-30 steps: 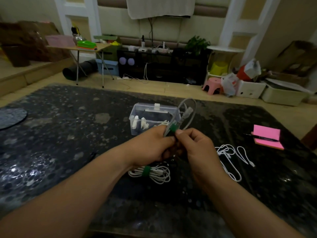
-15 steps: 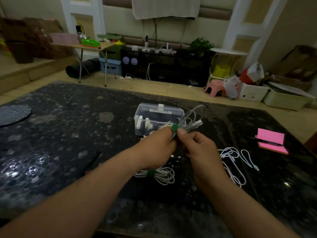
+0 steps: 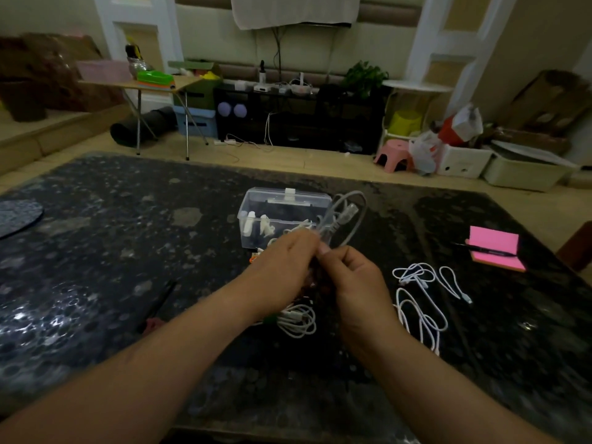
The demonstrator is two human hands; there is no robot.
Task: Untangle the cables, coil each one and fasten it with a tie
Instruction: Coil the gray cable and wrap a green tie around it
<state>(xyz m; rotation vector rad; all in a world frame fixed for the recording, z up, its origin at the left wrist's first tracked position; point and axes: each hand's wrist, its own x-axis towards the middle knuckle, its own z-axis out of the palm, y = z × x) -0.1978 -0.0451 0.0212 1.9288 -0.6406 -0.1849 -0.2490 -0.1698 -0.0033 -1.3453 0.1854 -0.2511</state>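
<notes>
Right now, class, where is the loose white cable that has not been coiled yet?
In the head view the loose white cable lies on the dark table, just right of the right hand and nearer the camera than the pink notepad.

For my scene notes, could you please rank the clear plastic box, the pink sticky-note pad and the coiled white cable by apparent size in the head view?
1. clear plastic box, clearly largest.
2. pink sticky-note pad and coiled white cable look alike; the arm partly hides the coil, so no ranking.
</notes>
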